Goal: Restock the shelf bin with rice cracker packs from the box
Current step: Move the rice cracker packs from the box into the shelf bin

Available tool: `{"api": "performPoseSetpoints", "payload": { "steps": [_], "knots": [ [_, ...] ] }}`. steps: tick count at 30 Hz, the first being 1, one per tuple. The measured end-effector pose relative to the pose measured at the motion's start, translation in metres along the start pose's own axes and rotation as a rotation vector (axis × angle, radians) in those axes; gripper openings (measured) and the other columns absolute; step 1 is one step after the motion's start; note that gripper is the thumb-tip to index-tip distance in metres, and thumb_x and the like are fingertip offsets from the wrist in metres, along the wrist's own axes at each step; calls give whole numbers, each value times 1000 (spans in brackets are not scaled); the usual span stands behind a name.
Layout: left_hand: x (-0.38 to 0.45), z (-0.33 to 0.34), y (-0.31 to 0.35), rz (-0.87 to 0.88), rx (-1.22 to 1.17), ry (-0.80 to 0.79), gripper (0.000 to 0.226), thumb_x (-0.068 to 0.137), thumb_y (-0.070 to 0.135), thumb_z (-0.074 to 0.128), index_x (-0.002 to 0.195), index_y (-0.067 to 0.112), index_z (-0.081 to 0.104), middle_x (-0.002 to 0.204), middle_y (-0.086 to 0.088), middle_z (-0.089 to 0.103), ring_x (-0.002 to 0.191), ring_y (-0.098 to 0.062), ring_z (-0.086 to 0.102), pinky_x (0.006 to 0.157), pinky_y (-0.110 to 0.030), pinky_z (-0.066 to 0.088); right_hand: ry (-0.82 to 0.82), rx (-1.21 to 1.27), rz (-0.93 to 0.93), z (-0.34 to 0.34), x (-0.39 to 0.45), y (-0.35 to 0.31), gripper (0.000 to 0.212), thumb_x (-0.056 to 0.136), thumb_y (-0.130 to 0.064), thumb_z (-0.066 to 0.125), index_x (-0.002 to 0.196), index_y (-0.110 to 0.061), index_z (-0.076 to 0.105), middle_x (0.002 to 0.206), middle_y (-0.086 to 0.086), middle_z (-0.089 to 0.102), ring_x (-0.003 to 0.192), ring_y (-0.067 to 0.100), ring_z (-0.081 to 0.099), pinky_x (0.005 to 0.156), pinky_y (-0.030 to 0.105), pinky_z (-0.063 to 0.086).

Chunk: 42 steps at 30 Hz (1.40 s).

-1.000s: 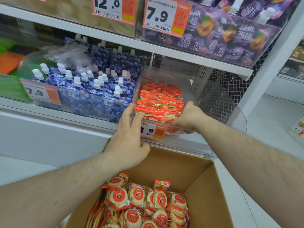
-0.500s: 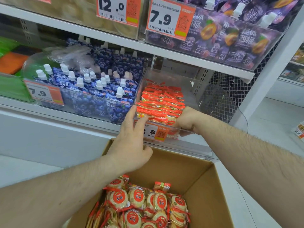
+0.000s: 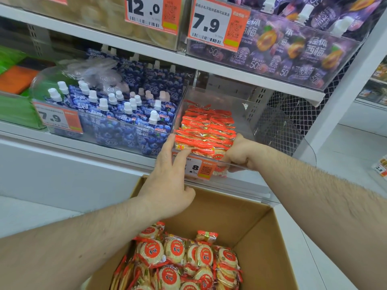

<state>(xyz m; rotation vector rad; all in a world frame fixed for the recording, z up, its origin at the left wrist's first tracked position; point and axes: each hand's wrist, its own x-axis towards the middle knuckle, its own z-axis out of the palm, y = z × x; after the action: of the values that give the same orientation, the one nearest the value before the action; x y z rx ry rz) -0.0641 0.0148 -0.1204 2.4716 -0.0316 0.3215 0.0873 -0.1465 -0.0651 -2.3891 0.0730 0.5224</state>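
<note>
The left hand (image 3: 167, 185) rests extended fingers on the clear shelf bin's (image 3: 247, 114) front left corner, beside stacked rice cracker packs (image 3: 206, 130). The right hand (image 3: 240, 153) curls over the front rim, touching those packs. More packs fill the box (image 3: 240, 216) below.

Blue spouted pouches (image 3: 117, 120) fill the neighbouring bin; purple pouches (image 3: 289, 51) above.

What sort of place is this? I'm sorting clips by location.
Most likely a shop's snack aisle: orange-and-white price tags on white shelves, clear bins of blue spouted drink pouches, and a brown cardboard restocking box.
</note>
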Motion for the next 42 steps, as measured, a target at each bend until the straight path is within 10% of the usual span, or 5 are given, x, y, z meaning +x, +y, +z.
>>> {"api": "performPoseSetpoints", "payload": {
  "steps": [12, 18, 26, 35, 42],
  "knots": [
    [-1, -5, -1, 90, 153, 122, 79, 75, 26, 61, 146, 28, 27, 154, 3, -6, 144, -18, -3, 116, -43, 11, 50, -129, -18, -19, -18, 2, 113, 68, -37, 89, 150, -21, 13, 139, 12, 49, 112, 30, 60, 91, 43, 53],
    [-5, -13, 2, 326, 47, 14, 43, 79, 18, 59, 121, 22, 58, 109, 15, 44, 96, -6, 48, 82, -20, 37, 926, -306, -1049, 21, -75, 28, 26, 77, -21, 61, 99, -7, 64, 90, 7, 62, 81, 24, 59, 70, 38, 48],
    [-14, 18, -22, -48, 429, -825, 39, 87, 36, 54, 124, 25, 57, 120, 5, 61, 106, -18, 58, 90, -38, 53, 264, -195, -498, 134, -53, 104, 7, 81, -18, 61, 75, -22, 63, 67, -12, 58, 73, 14, 59, 70, 33, 52],
    [-18, 36, -47, -116, 461, -1062, 37, 91, 32, 55, 122, 13, 63, 111, -4, 67, 89, -19, 57, 79, -35, 49, -518, -195, 61, 265, -32, 162, 47, 74, -46, 79, 107, -16, 62, 95, 1, 62, 86, 18, 59, 74, 29, 49],
    [-16, 47, -54, -132, 413, -1161, 40, 91, 35, 55, 124, 12, 61, 109, -4, 67, 87, -20, 58, 79, -35, 50, -594, -246, 177, 321, -40, 178, 90, 63, -43, 90, 135, -9, 48, 126, 5, 57, 115, 23, 57, 96, 32, 51]
  ]
}}
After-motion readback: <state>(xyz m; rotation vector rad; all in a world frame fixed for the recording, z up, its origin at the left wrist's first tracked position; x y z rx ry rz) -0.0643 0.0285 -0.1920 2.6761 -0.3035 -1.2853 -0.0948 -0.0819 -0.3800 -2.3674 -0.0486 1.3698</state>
